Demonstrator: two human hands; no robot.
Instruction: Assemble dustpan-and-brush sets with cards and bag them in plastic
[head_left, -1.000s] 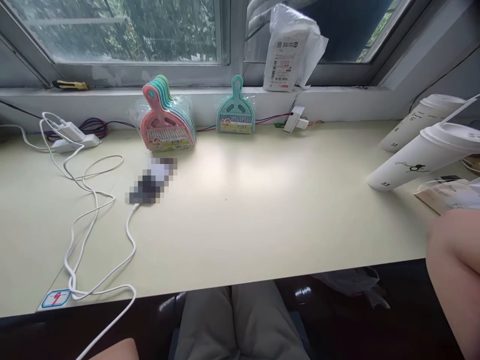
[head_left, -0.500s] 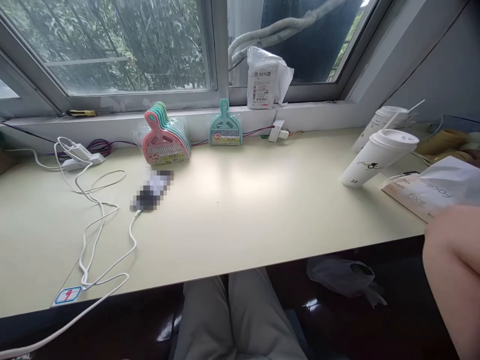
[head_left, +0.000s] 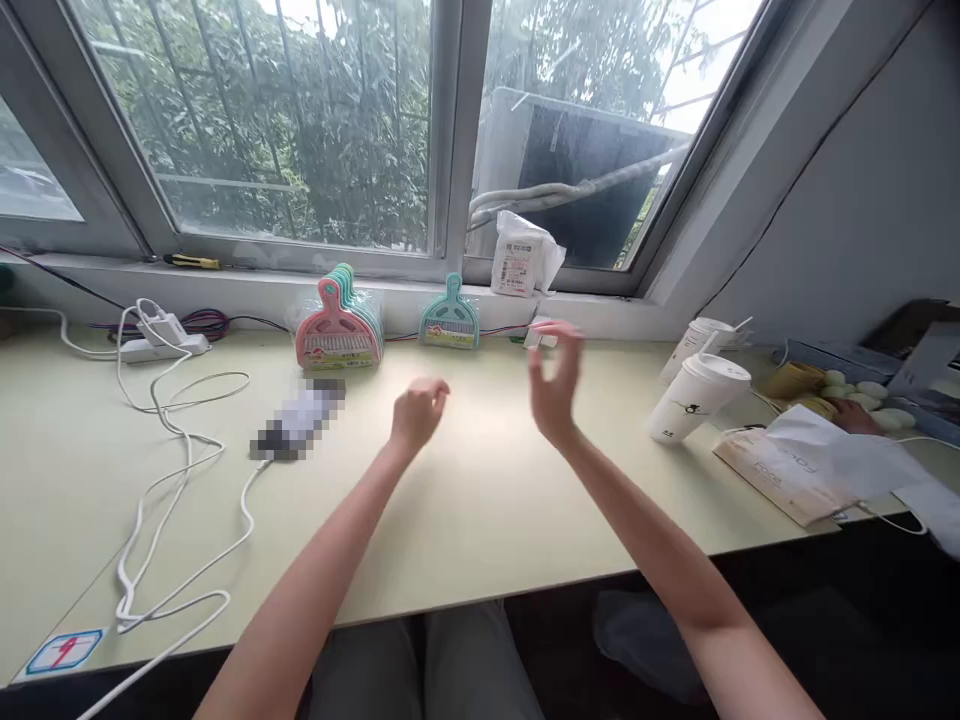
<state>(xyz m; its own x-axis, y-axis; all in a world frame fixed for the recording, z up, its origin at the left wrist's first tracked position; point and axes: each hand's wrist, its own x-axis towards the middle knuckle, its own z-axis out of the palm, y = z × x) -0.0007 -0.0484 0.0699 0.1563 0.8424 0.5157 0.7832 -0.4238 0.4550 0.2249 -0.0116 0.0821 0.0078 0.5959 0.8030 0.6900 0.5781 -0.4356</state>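
My left hand [head_left: 420, 412] is over the middle of the table, its fingers curled into a loose fist with nothing visible in it. My right hand [head_left: 556, 385] is raised to the right of it, thumb and curved fingers apart, holding nothing. Behind them at the back of the table stands a small teal dustpan-and-brush set [head_left: 450, 318]. To its left is a plastic-wrapped stack of dustpan-and-brush sets [head_left: 339, 325], pink at the front. A pixelated object [head_left: 300, 420] with a white cable [head_left: 247, 510] plugged in lies left of my left hand.
Two white lidded cups with straws, the nearer cup [head_left: 694, 398] in front, stand at the right beside a tissue pack [head_left: 784, 470]. A power strip [head_left: 165, 346] sits at the back left. A wrapped white package [head_left: 523, 255] and a yellow-handled tool [head_left: 193, 262] rest on the windowsill.
Both forearms have come into view over the table, with the left hand curled and the right open. The camera has tilted up, showing more window. The objects on the table keep their places.
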